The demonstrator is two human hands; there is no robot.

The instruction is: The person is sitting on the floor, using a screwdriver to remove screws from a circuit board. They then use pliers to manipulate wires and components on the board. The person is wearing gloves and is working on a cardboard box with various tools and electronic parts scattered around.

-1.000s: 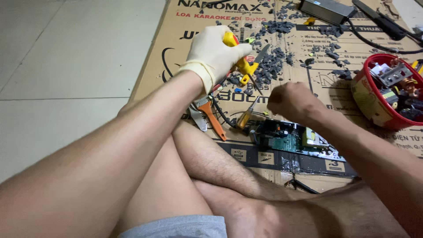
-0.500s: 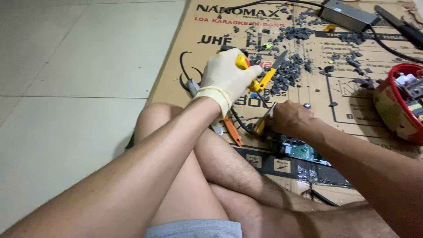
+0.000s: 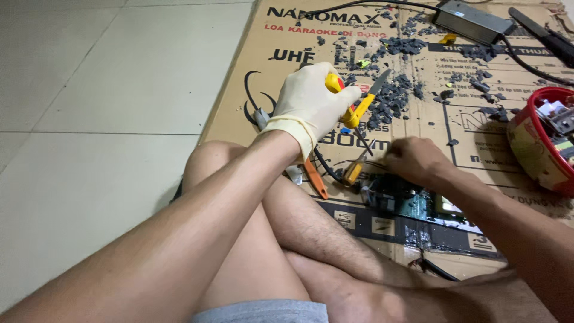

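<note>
The left hand [image 3: 311, 104], in a pale rubber glove, is closed around a yellow-handled tool [image 3: 353, 104] whose grey metal tip points up and away toward a scatter of dark grey fragments [image 3: 391, 98] on the flattened cardboard sheet [image 3: 251, 78]. The bare right hand [image 3: 412, 158] is curled nearly shut, fingers pinched low just above a green circuit board [image 3: 406, 203] that lies near the cardboard's near edge; what it grips, if anything, cannot be told. Just left of that hand a small screwdriver with a yellow handle [image 3: 353, 171] lies on the cardboard, and an orange-handled tool [image 3: 315, 178] rests beside the person's raised knee [image 3: 215, 158]. A red bowl [image 3: 541, 140] holding parts stands at the right edge of the cardboard. A grey metal box [image 3: 472, 18] with a black cable sits at the far edge. The cardboard lies on a pale tiled floor [image 3: 101, 119]
</note>
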